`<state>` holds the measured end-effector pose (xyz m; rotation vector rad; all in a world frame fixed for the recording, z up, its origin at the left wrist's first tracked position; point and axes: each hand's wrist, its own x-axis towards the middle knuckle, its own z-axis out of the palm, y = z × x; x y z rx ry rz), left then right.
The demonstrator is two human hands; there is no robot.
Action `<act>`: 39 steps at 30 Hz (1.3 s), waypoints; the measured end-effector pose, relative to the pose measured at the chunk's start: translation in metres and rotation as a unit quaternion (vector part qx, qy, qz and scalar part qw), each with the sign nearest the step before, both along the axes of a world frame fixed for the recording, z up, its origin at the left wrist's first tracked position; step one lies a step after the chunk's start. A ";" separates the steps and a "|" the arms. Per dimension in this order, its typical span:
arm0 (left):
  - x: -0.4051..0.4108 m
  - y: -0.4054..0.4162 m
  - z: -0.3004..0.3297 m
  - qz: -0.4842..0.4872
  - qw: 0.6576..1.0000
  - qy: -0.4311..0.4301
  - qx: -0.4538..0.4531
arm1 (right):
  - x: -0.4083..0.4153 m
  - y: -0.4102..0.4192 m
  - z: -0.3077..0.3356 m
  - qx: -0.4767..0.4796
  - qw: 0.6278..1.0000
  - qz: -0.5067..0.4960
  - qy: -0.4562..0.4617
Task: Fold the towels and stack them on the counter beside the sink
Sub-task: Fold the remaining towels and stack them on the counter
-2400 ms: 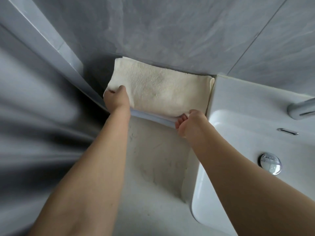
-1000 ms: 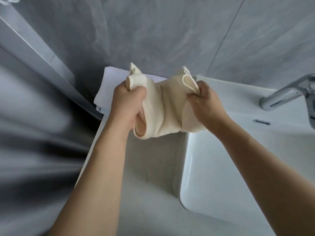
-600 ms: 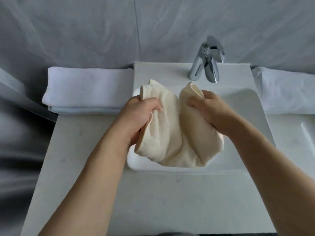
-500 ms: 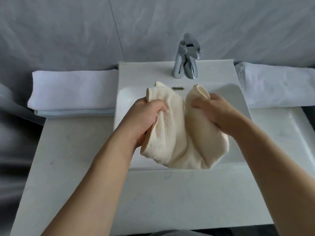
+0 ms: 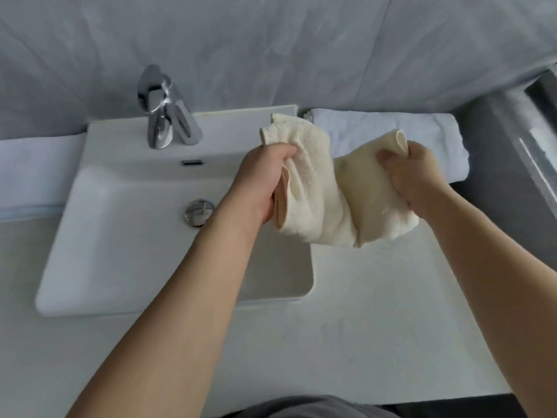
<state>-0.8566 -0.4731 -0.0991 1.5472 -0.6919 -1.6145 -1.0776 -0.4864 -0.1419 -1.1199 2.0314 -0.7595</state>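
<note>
Two hands grip one cream towel in the air, over the counter just right of the sink: the left hand and right hand each bunch an upper corner in curled fingers. A folded white towel lies behind it by the wall.

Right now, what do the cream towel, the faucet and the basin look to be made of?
Cream towel: soft looped terry, probably cotton; it sags and creases between both hands. Faucet: polished chromed metal with mirror-like reflections. Basin: glossy white, likely glazed ceramic, going by the smooth sheen.
</note>
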 end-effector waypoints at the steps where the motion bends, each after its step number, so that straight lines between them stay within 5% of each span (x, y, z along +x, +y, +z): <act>1: -0.011 -0.013 -0.001 0.011 1.000 0.008 0.005 | -0.016 -0.011 -0.002 0.000 1.000 -0.010 0.022; 10: -0.061 -0.131 -0.048 0.024 1.000 0.000 0.017 | -0.147 -0.107 -0.025 -0.058 0.981 -0.068 0.173; 15: -0.076 -0.172 -0.102 -0.027 0.983 -0.177 0.029 | -0.173 -0.137 -0.056 -0.019 0.977 -0.043 0.210; 21: -0.104 -0.182 -0.113 -0.032 0.880 -0.471 -0.054 | -0.181 -0.148 -0.090 -0.004 0.976 -0.069 0.204; 26: -0.114 -0.174 -0.127 0.000 0.834 -0.538 -0.123 | -0.181 -0.157 -0.098 -0.011 0.966 -0.088 0.244; 30: -0.132 -0.162 -0.141 -0.063 0.673 -0.676 -0.292 | -0.160 -0.144 -0.101 -0.094 0.937 0.000 0.336; 34: -0.152 -0.153 -0.152 -0.240 0.634 -0.651 -0.343 | -0.126 -0.128 -0.115 -0.088 0.921 0.219 0.310; 39: -0.124 -0.159 -0.160 -0.340 0.602 -0.664 -0.286 | -0.138 -0.131 -0.119 -0.053 0.917 0.218 0.329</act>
